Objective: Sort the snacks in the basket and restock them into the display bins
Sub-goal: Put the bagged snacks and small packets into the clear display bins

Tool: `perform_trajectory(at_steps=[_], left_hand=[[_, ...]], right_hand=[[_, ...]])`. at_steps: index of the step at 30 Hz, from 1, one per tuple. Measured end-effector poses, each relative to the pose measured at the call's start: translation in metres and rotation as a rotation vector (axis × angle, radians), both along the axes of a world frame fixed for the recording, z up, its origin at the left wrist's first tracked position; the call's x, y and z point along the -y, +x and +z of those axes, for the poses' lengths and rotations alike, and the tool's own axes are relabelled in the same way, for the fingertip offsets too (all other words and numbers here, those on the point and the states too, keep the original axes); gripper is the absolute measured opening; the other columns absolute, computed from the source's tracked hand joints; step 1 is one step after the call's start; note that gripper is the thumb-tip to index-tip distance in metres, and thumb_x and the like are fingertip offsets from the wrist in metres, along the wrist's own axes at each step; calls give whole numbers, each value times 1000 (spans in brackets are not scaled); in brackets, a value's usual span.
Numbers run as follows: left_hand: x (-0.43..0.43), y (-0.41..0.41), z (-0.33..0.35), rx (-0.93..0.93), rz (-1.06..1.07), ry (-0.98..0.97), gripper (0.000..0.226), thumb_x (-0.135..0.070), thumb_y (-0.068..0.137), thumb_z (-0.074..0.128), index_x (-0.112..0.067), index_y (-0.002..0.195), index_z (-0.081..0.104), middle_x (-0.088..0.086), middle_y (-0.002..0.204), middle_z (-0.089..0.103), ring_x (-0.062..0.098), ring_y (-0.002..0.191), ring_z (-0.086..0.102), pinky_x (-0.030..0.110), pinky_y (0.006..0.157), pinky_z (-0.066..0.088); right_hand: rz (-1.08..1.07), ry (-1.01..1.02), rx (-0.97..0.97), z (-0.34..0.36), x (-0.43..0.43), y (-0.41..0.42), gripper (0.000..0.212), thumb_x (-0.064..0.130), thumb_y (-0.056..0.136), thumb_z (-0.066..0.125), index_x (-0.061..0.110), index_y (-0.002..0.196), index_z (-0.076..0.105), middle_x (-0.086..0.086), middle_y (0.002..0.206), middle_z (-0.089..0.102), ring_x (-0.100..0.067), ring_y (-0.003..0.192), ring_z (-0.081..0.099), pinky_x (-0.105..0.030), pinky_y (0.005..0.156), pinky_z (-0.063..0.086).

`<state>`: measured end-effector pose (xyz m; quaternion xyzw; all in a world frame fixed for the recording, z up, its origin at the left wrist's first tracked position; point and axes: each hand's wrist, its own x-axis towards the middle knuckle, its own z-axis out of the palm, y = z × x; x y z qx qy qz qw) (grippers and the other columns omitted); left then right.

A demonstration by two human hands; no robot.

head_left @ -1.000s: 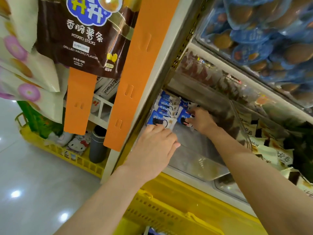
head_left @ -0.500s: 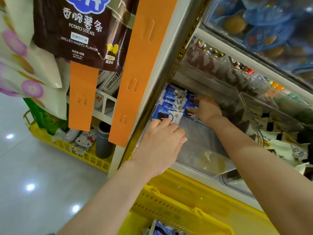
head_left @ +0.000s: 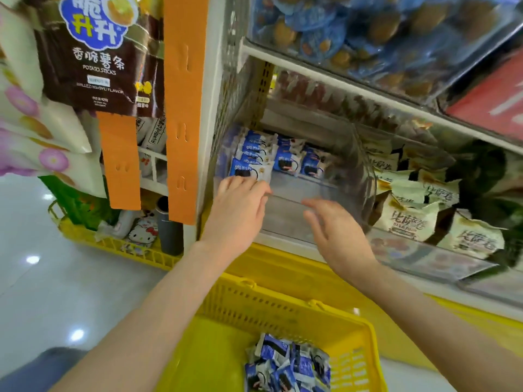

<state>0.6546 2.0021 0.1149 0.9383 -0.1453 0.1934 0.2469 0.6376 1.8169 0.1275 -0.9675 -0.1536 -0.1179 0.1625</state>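
Shop shelving of clear bins above a glossy floor: blue packets steadied in the end bin.

Nothing is grasped by either hand. The left hand (head_left: 240, 205) is laid with straight fingers against the lower edge of the front blue-and-white foil snack packet (head_left: 250, 169), while the right hand (head_left: 336, 230) is held spread and empty over the bare front floor of the clear plastic display bin (head_left: 291, 222). Packets are stood in short rows at the back of that bin, printed faces turned frontward and tilted back, long axes running across the bin. A heap of the same packets (head_left: 288, 366), pointing every way, is left in the yellow slotted plastic basket (head_left: 283, 312) below. With nothing bracing them in front, the leaning rows are judged likely to slide flat or fan apart once the fingers are lifted, and a hard push could buckle the front packet.
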Motion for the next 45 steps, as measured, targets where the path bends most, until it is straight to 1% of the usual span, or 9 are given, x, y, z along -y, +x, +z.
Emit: perform_trajectory(at_steps=[4, 12, 17, 26, 32, 35, 38, 42, 45], left_hand=[[12, -26, -7, 38, -25, -13, 34, -12, 93, 46, -13, 127, 51, 6, 133, 49, 22, 129, 38, 36, 112, 22], [47, -79, -65, 23, -102, 25, 19, -11, 88, 47, -12, 103, 59, 3, 97, 59, 19, 92, 52, 29, 79, 36], [71, -108, -157, -428, -199, 171, 27, -18, 96, 39, -17, 121, 49, -3, 119, 50, 12, 113, 43, 28, 102, 31], [112, -118, -268, -1098, -169, 66, 33, -23, 98, 43, -11, 128, 44, 13, 133, 47, 23, 102, 55, 37, 89, 47], [132, -119, -303, -1277, -181, 120, 52, -32, 98, 41, -8, 142, 27, 15, 142, 35, 30, 122, 43, 38, 97, 40], [135, -120, -311, -1225, -168, 149, 54, -38, 94, 49, -7, 136, 37, 13, 135, 41, 30, 122, 42, 38, 98, 38], [136, -128, -314, -1298, -79, -82, 25, -37, 88, 60, -15, 97, 54, 8, 99, 52, 25, 94, 51, 36, 81, 42], [138, -137, -309, -1355, 78, -414, 40, -26, 82, 69, -7, 111, 48, 1, 101, 49, 17, 90, 52, 24, 72, 39], [133, -140, -296, -1281, 119, -573, 31, -16, 76, 74, -17, 92, 48, 1, 91, 53, 12, 74, 52, 22, 62, 43]], right_hand=[[9, 42, 77, -16, 19, -36, 43, 24, 98, 42, 11, 139, 40, -2, 144, 40, -12, 138, 27, -14, 112, 7], [-117, 212, -46, -107, 37, -97, 22, 18, 97, 46, 9, 114, 57, -3, 107, 58, -16, 100, 55, -16, 81, 36], [-227, 46, -497, -200, 55, -127, 30, 25, 101, 33, 16, 128, 45, -3, 126, 48, -19, 118, 45, -27, 95, 38], [-301, -195, -1119, -286, 100, -173, 54, 5, 96, 42, 6, 146, 20, -15, 149, 27, -29, 134, 32, -34, 106, 34], [-275, -270, -1111, -302, 101, -172, 52, -2, 96, 37, 8, 145, 25, -11, 150, 24, -26, 136, 29, -31, 108, 32], [-347, -212, -1060, -306, 104, -166, 35, -6, 91, 40, 9, 122, 50, -13, 128, 47, -19, 102, 45, -28, 79, 39], [-359, -201, -1052, -303, 101, -161, 18, 6, 97, 43, 8, 110, 55, -11, 117, 52, -23, 101, 52, -27, 70, 36], [-412, -60, -978, -298, 98, -160, 17, 17, 99, 44, 7, 102, 57, -7, 110, 53, -23, 98, 51, -25, 69, 35], [-432, 103, -863, -289, 93, -157, 15, 19, 98, 45, 10, 90, 53, -3, 92, 52, -18, 84, 45, -24, 65, 33]])
